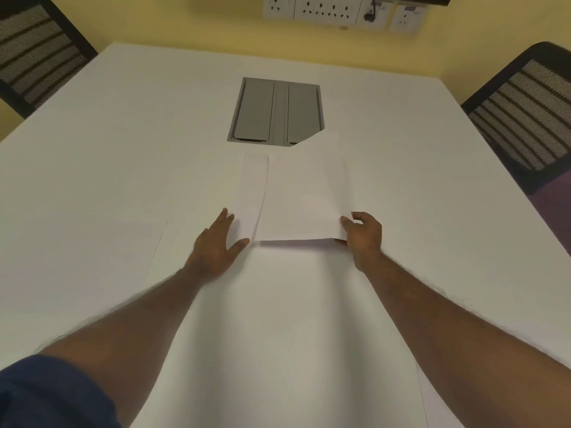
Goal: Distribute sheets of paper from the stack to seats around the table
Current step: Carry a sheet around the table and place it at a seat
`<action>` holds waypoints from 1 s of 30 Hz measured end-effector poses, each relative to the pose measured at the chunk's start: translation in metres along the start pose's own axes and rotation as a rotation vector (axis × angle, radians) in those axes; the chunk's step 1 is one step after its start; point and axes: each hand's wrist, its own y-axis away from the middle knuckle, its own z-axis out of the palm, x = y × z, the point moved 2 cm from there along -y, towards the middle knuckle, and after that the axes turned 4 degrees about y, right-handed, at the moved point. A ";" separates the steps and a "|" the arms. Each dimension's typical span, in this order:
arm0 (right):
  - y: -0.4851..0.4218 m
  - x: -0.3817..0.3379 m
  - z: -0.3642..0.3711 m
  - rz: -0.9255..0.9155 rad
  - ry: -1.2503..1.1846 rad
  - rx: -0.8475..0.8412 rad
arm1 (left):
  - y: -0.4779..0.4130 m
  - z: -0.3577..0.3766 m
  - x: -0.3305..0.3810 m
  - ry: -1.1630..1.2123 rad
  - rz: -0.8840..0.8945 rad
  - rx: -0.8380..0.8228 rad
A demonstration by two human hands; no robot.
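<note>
A stack of white paper (251,186) lies in the middle of the white table (123,149). My left hand (216,245) rests flat on the table with its fingers spread, the fingertips touching the stack's near left corner. My right hand (363,239) pinches the near right corner of the top sheet (304,196). That sheet is lifted at its near edge and shifted to the right of the stack, its far corner covering part of the grey hatch. Faint edges of other white sheets (159,242) show on the table at the left and at the lower right.
A grey cable hatch (272,111) is set into the table beyond the stack. Black mesh chairs stand at the far left (34,57) and at the right (525,118). Wall sockets (327,10) line the yellow wall behind the table.
</note>
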 end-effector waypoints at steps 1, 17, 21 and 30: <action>0.004 -0.003 -0.002 0.005 -0.023 -0.017 | 0.001 -0.003 0.007 0.087 -0.046 0.022; 0.123 -0.021 -0.033 0.090 -0.283 -0.217 | 0.096 -0.029 0.122 1.495 -0.456 0.254; 0.172 -0.014 -0.027 0.144 -0.391 -0.267 | 0.132 -0.040 0.139 1.484 -0.408 0.205; 0.279 -0.008 -0.017 0.100 -0.348 -0.350 | 0.198 -0.093 0.129 1.324 -0.331 0.265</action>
